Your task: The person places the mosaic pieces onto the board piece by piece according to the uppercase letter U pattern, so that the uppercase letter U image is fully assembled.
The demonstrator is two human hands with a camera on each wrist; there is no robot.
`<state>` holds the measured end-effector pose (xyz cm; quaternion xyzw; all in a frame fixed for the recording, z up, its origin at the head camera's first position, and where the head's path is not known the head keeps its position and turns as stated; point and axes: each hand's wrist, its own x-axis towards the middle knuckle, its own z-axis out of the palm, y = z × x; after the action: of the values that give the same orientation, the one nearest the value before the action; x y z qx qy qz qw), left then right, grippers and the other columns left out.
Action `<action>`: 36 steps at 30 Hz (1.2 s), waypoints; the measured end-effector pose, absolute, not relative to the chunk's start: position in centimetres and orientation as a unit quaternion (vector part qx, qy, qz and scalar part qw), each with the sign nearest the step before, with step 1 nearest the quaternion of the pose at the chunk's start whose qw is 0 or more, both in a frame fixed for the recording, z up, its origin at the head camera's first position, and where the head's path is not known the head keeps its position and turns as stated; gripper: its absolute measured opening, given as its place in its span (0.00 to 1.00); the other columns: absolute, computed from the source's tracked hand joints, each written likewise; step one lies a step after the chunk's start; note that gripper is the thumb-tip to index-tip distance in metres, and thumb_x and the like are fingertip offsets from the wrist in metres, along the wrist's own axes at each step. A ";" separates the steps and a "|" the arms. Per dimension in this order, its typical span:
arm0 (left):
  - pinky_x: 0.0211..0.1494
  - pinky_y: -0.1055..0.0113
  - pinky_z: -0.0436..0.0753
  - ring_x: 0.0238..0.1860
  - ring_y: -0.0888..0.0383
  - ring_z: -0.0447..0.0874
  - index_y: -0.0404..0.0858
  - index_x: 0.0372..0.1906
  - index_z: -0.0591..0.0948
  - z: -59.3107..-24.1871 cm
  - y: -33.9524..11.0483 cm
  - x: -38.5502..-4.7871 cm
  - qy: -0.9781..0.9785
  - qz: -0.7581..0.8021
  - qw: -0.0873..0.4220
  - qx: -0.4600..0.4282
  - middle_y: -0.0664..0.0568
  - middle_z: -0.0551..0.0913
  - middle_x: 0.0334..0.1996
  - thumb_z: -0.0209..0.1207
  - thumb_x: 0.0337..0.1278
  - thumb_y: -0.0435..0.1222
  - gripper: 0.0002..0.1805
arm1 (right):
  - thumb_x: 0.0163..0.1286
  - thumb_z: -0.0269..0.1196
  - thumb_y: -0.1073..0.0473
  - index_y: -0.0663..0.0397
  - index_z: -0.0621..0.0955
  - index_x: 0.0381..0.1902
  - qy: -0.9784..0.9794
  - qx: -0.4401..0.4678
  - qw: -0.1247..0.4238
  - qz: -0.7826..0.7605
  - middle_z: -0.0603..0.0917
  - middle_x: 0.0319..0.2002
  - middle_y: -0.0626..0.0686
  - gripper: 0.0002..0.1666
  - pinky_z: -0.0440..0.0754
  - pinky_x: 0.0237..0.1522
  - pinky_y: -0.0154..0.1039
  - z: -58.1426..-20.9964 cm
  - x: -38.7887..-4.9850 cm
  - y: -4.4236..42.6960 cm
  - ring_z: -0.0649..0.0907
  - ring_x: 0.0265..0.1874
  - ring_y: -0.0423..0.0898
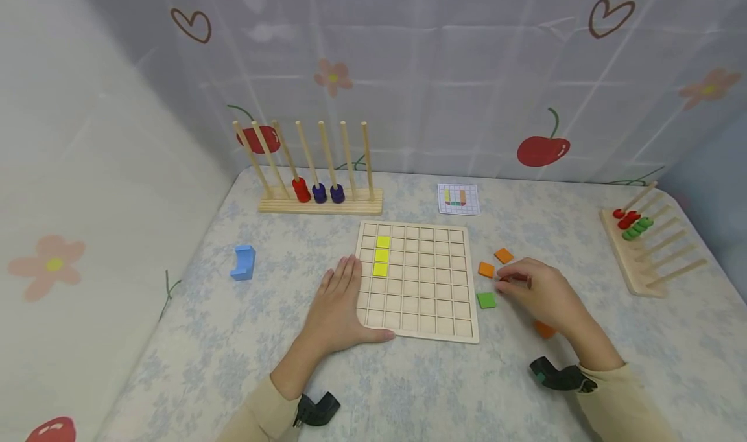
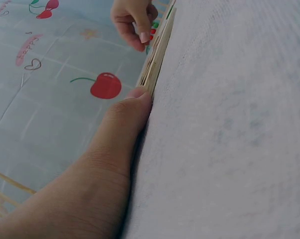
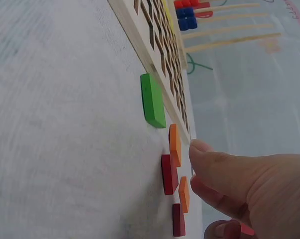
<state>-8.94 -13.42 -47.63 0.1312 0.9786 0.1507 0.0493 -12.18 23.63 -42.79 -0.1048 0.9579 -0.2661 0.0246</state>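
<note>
A wooden grid board (image 1: 428,288) lies on the table, with three yellow tiles (image 1: 381,256) in a column near its left side. My left hand (image 1: 338,309) rests flat at the board's left edge, its thumb along the near edge. To the right of the board, my right hand (image 1: 539,293) hovers with fingers bent and a small gap between thumb and forefinger; no tile shows in it. Beside its fingertips lie two orange tiles (image 1: 486,269) and a green tile (image 1: 486,300). Red tiles (image 3: 169,174) show in the right wrist view, largely hidden by the hand from above.
A pattern card (image 1: 458,199) with a coloured U shape lies behind the board. Back left stands a peg rack (image 1: 321,205) with red and dark blue beads. Another peg rack (image 1: 633,260) stands far right. A light-blue block (image 1: 243,262) lies at the left.
</note>
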 end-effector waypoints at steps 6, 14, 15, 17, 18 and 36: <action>0.82 0.52 0.41 0.82 0.54 0.29 0.38 0.80 0.39 -47.6 -13.4 -9.0 0.979 0.145 0.054 0.133 0.49 0.36 0.81 0.54 0.25 0.85 0.81 | 0.64 0.70 0.55 0.51 0.87 0.46 0.959 -0.085 0.032 -0.267 0.86 0.45 0.54 0.13 0.76 0.40 0.42 -42.8 -11.9 24.5 0.80 0.42 0.49; 0.82 0.51 0.41 0.82 0.54 0.30 0.39 0.80 0.39 -47.7 -13.4 -9.0 0.979 0.143 0.054 0.132 0.49 0.36 0.81 0.53 0.25 0.85 0.81 | 0.64 0.70 0.52 0.55 0.86 0.46 0.964 -0.069 0.042 -0.255 0.85 0.44 0.55 0.16 0.79 0.43 0.49 -43.1 -12.1 24.5 0.81 0.42 0.51; 0.82 0.51 0.41 0.82 0.54 0.30 0.39 0.80 0.39 -47.8 -13.4 -9.0 0.980 0.143 0.054 0.131 0.49 0.36 0.81 0.53 0.25 0.85 0.81 | 0.64 0.70 0.50 0.55 0.86 0.46 0.965 -0.066 0.045 -0.250 0.85 0.43 0.55 0.18 0.79 0.43 0.50 -43.1 -12.1 24.4 0.81 0.42 0.51; 0.82 0.51 0.41 0.82 0.54 0.30 0.38 0.80 0.39 -47.8 -13.4 -9.0 0.980 0.141 0.052 0.132 0.49 0.37 0.81 0.53 0.25 0.85 0.81 | 0.63 0.70 0.47 0.55 0.86 0.46 0.968 -0.064 0.052 -0.239 0.85 0.42 0.54 0.20 0.79 0.43 0.51 -43.2 -12.3 24.4 0.81 0.41 0.51; 0.82 0.51 0.41 0.82 0.54 0.30 0.38 0.80 0.39 -47.8 -13.4 -9.0 0.980 0.141 0.051 0.132 0.49 0.37 0.81 0.53 0.25 0.85 0.81 | 0.63 0.71 0.46 0.55 0.86 0.46 0.969 -0.064 0.054 -0.232 0.84 0.41 0.54 0.21 0.79 0.43 0.51 -43.3 -12.3 24.3 0.80 0.40 0.50; 0.82 0.53 0.40 0.82 0.55 0.30 0.39 0.80 0.39 -47.8 -13.4 -9.0 0.979 0.147 0.051 0.130 0.50 0.37 0.81 0.52 0.24 0.86 0.81 | 0.63 0.71 0.52 0.50 0.81 0.44 0.961 -0.067 0.085 -0.255 0.84 0.40 0.53 0.15 0.78 0.40 0.46 -43.2 -12.6 24.1 0.79 0.37 0.49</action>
<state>-9.00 -13.44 -47.83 0.1302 0.9792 0.1469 0.0513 -12.61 24.09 -43.21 -0.0670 0.9610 -0.2548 0.0846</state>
